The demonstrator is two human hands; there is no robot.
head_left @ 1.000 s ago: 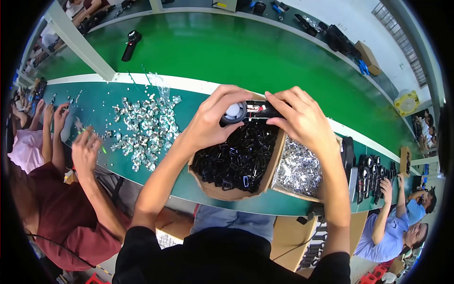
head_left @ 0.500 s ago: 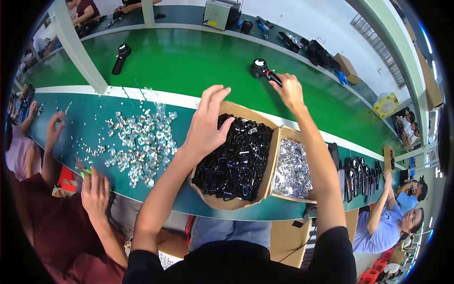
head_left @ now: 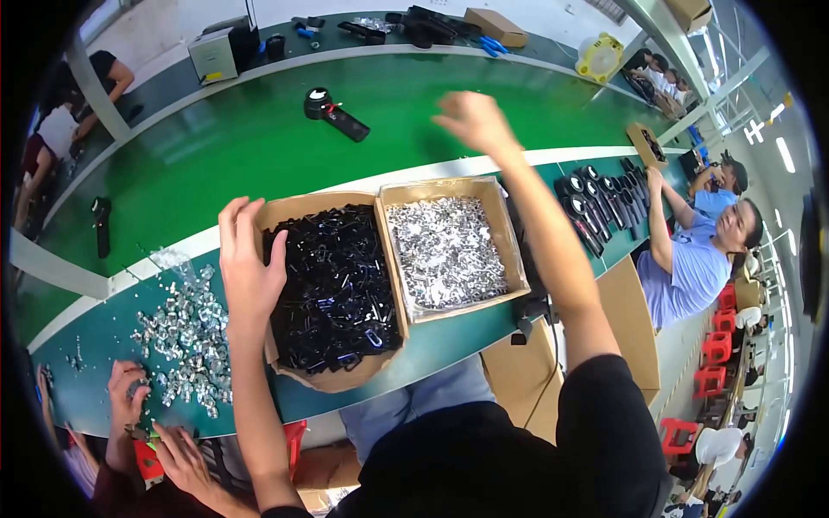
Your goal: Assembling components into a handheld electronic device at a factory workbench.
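Observation:
My left hand [head_left: 250,263] is at the left rim of a cardboard box [head_left: 400,289] full of small black clip-like parts [head_left: 332,285]. Its fingers are stretched and the thumb is apart over the box's edge; nothing shows in it. My right hand [head_left: 477,123] hovers above the green belt [head_left: 393,91], beyond the second box. Its fingers look curled but are smeared by motion, so their hold is unclear. To its left, apart from it, a black long-handled tool with a round head [head_left: 337,114] and a bit of red lies on the belt.
A second cardboard box [head_left: 509,250] holds small silvery metal parts. Several black round-headed tools [head_left: 604,203] lie to the right. Clear shiny pieces [head_left: 190,337] are heaped at left, near a co-worker's hands [head_left: 177,457]. Another black tool [head_left: 101,226] lies farther left on the belt.
My view has swung right, shifting the scene left. My right hand has let go of the black tool's handle and come away from it. My left hand stays by the box of black parts.

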